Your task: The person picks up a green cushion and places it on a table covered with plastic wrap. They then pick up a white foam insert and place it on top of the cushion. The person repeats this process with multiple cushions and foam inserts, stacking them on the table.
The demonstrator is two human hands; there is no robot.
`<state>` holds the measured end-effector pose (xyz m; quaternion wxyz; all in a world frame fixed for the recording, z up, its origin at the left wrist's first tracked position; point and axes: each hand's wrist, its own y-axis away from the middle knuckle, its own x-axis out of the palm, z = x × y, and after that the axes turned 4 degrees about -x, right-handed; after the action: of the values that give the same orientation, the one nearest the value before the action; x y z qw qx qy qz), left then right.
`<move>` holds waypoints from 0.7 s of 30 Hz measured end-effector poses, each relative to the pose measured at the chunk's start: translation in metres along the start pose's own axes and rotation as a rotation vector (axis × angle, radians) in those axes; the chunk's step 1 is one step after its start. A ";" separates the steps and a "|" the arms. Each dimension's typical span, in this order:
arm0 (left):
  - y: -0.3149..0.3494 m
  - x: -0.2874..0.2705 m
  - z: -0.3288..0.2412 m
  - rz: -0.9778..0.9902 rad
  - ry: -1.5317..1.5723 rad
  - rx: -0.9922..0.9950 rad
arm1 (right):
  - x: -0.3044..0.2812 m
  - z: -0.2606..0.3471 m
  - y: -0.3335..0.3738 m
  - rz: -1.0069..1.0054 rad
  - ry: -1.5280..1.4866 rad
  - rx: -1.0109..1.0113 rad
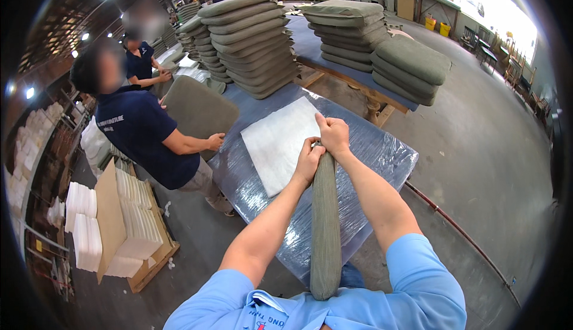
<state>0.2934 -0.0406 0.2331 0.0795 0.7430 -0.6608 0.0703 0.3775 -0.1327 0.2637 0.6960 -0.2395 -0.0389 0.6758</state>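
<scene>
A grey-green seat cushion (326, 222) is held edge-on in front of me, its near end against my shirt. My left hand (309, 160) is closed at the cushion's far upper end, with curled fingers. Just beyond and to the right, my right hand (333, 133) grips that same end with its thumb on top. Whether it is a zip or a seam between my fingers is hidden. Partly behind my hands, a square white padding sheet (274, 142) lies flat on the table (373, 151), which is wrapped in clear plastic film.
Tall cushion stacks (253, 46) stand at the table's far end, with more stacks (409, 70) on a second table. At left a co-worker (143, 121) holds another cushion (200, 108). White foam pads (140, 210) sit on a pallet. A red-brown hose or pipe (453, 222) runs at right.
</scene>
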 end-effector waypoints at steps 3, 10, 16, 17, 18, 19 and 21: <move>0.003 0.000 0.005 -0.009 0.010 -0.058 | 0.012 -0.002 0.003 0.002 0.007 -0.008; -0.011 -0.005 0.001 0.234 0.281 -0.177 | -0.017 -0.038 -0.008 0.140 -0.276 0.152; -0.053 -0.042 -0.004 0.146 -0.126 -0.146 | -0.011 -0.022 0.026 0.196 -0.645 0.240; -0.056 -0.039 -0.004 0.140 -0.126 -0.121 | -0.013 -0.024 0.030 0.202 -0.620 0.242; -0.060 -0.036 -0.005 0.134 -0.127 -0.091 | -0.016 -0.025 0.032 0.208 -0.597 0.239; -0.062 -0.032 -0.005 0.079 -0.107 -0.064 | -0.019 -0.026 0.034 0.216 -0.592 0.267; -0.064 -0.028 -0.008 0.016 -0.053 -0.071 | -0.021 -0.025 0.037 0.245 -0.626 0.291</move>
<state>0.3537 -0.0047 0.2330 0.0874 0.7361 -0.6707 0.0276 0.3509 -0.1611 0.2335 0.5913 0.0777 -0.1243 0.7930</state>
